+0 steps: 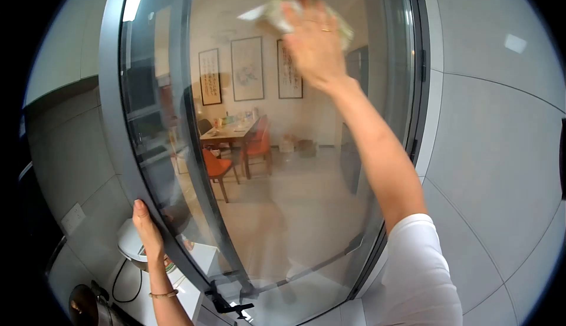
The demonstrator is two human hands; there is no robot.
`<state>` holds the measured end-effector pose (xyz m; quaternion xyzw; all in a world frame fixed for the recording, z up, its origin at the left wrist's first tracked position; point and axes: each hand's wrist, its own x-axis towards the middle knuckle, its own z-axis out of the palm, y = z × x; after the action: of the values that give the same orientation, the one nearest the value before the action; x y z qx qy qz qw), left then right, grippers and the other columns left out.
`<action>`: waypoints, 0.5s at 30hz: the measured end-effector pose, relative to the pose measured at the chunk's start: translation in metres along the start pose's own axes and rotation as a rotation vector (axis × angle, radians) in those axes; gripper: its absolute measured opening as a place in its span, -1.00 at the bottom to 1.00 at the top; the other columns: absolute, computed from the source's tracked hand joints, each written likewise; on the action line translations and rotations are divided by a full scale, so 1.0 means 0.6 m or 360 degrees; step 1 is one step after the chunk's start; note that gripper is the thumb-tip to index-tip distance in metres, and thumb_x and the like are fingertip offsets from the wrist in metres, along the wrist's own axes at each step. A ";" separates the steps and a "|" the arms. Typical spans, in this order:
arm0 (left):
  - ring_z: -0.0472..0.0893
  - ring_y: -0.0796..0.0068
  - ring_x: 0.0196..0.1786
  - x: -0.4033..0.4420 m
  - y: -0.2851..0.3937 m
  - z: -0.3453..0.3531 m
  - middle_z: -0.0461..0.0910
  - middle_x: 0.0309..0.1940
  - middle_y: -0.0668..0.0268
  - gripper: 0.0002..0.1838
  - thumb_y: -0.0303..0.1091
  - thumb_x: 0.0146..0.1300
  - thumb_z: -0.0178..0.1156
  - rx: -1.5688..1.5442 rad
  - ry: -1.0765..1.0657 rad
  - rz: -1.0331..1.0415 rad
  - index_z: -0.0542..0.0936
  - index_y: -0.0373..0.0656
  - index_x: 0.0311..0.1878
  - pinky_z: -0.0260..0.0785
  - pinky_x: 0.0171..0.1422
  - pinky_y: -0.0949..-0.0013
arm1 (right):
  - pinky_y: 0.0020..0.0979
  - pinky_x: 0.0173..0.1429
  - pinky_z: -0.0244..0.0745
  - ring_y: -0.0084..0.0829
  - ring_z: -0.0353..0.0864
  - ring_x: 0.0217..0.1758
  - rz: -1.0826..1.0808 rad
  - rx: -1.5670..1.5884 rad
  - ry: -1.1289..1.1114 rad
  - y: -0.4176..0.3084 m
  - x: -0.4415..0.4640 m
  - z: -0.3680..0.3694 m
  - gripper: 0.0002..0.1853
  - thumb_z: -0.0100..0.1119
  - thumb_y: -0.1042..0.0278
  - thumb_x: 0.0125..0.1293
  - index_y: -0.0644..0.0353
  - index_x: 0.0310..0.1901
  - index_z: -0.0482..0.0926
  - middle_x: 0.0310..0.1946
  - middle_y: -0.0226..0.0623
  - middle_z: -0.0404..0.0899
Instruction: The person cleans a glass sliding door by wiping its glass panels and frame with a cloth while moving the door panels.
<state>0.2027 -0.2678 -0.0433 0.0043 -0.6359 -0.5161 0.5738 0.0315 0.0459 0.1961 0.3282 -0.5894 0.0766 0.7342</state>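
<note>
Right hand (315,46) was pretty much flat, fingers spread over one yellowish-green cloth (275,15) high on the glass door (318,208), probably to push it evenly. Left hand (148,234) was on the edge of the door frame (118,131), likely steadying it; couldn't tell how tightly, fingers mostly hidden. Through the glass: three framed artworks (247,68), one dining table (237,131), at least two orange chairs (218,165).

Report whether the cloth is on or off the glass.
On: the right hand presses the cloth against the glass, blurred cloth edges showing around the fingers.
</note>
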 end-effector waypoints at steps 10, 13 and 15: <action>0.44 0.52 -0.67 0.010 -0.039 -0.023 0.42 -0.65 0.32 -0.41 0.28 0.22 -0.17 -0.0121 0.0170 -0.0370 0.40 -0.15 -0.37 0.34 -0.56 0.49 | -0.04 0.42 -0.39 -0.10 -0.29 0.45 0.0737 -0.0131 -0.0072 0.379 -0.180 -0.031 -0.34 -0.38 -0.16 0.32 0.01 0.36 -0.05 0.39 -0.12 -0.19; 0.45 0.51 -0.65 0.011 -0.036 -0.021 0.41 -0.64 0.32 -0.41 0.28 0.21 -0.15 -0.0165 0.0151 -0.0397 0.40 -0.16 -0.34 0.36 -0.53 0.48 | -0.03 0.41 -0.40 -0.09 -0.29 0.45 0.0757 -0.0156 0.0013 0.399 -0.185 -0.025 -0.34 -0.33 -0.18 0.30 -0.04 0.35 0.00 0.39 -0.15 -0.16; 0.46 0.51 -0.64 0.009 -0.037 -0.017 0.41 -0.64 0.32 -0.41 0.28 0.20 -0.14 -0.0167 0.0199 -0.0416 0.40 -0.16 -0.34 0.37 -0.53 0.48 | -0.01 0.41 -0.39 -0.06 -0.28 0.45 0.0802 -0.0112 0.0064 0.402 -0.177 -0.019 -0.41 -0.33 -0.10 0.33 -0.08 0.34 0.05 0.38 -0.16 -0.11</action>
<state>0.1951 -0.2880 -0.0562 0.0892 -0.5652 -0.6176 0.5396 -0.1109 0.2677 0.1920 0.1434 -0.6401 0.2431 0.7145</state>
